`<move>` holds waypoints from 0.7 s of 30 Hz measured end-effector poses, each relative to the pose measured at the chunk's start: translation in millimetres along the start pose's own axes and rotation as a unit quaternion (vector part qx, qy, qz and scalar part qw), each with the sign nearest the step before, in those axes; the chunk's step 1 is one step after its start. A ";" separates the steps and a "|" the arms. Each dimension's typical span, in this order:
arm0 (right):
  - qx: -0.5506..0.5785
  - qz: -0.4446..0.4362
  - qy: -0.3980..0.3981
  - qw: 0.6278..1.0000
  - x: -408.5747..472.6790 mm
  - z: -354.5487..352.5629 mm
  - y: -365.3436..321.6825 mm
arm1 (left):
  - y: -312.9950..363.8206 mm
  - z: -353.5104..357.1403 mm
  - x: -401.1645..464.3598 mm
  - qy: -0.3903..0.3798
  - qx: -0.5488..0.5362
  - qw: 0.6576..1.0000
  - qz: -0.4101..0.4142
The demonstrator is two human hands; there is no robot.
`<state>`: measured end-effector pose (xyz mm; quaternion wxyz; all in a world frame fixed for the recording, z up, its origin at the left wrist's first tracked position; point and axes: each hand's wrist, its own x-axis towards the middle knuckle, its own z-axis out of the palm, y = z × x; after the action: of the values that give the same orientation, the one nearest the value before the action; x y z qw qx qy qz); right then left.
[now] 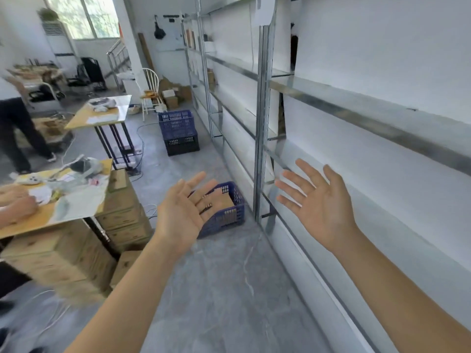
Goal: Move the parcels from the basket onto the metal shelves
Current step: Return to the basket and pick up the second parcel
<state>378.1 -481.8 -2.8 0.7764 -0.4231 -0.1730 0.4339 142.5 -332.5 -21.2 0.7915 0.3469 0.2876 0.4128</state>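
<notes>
Both of your hands are raised in front of you, palms up and fingers spread, with nothing in either one. Your left hand (182, 212) hangs over the near rim of the blue basket (226, 217), so its fingers hide part of the basket from the camera; whether it touches the rim you cannot tell. Your right hand (318, 202) is apart from the left, out in front of the metal shelves (356, 108), close to the upright post (262, 123) but not touching it.

The basket sits on the grey floor (224, 289) just beside the foot of that post. Inside it you can see brown cardboard parcels (223, 200), lying low in the basket; how many there are is unclear.

The shelves run along the white wall on your right, and the levels nearest you are bare. Further down the run a few small brown items (211, 77) stand on them, too distant to identify.

To your left a wooden-topped table (51, 212) carries papers and plastic wrap, with stacked cardboard boxes (122, 215) beneath and beside it. Another person's hand (15, 202) rests on that table's edge. Further along the aisle stand two stacked crates (178, 131), blue over black, a second table (102, 113) and a white chair (151, 90).
</notes>
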 end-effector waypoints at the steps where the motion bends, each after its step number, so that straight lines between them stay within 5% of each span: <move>1: -0.001 0.008 -0.002 1.000 13.8 5.0 7.3 | 2.7 -8.3 9.2 0.008 -0.003 1.000 -0.003; 21: -0.005 0.107 -0.065 0.992 346.8 20.9 50.8 | 3.1 -19.9 283.7 0.092 -0.018 0.996 0.013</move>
<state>533.5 -173.3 -65.8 0.7103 -0.4138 -0.1789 0.5407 266.4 -83.0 -78.6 0.7623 0.2970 0.3474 0.4583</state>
